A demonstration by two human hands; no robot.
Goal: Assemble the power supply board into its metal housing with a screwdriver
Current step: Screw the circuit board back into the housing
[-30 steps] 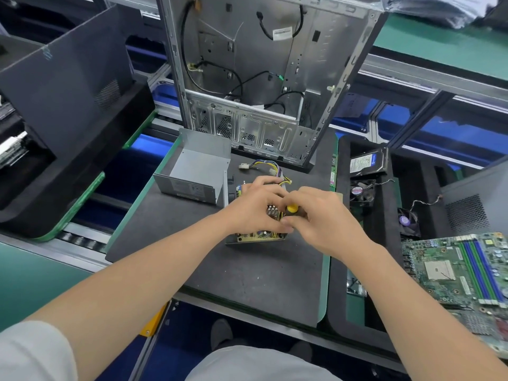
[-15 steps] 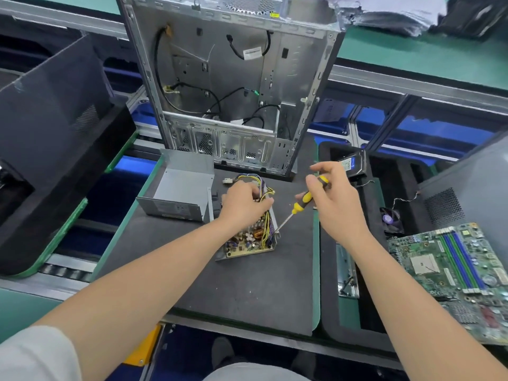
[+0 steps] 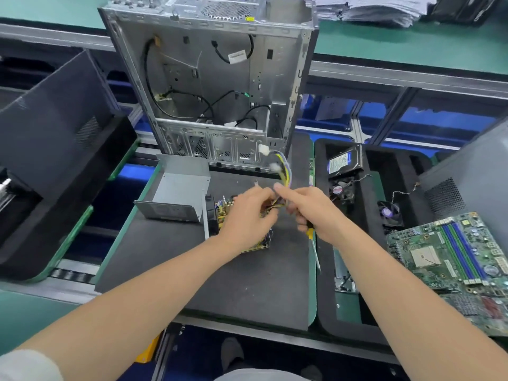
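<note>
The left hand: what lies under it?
The power supply board on the black mat; only its edges show. The left hand hides its middle and the base of the wire bundle.

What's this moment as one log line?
left hand: grips multicoloured wire bundle over yellowish power supply board | right hand: holds yellow-handled screwdriver, pinches bundle | open grey metal housing: board not yet inside

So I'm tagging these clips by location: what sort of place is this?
Most likely a computer assembly line in a factory: an open silver metal tower case stands on a black foam mat, with a green motherboard and a black hard drive laid out beside it.
</note>
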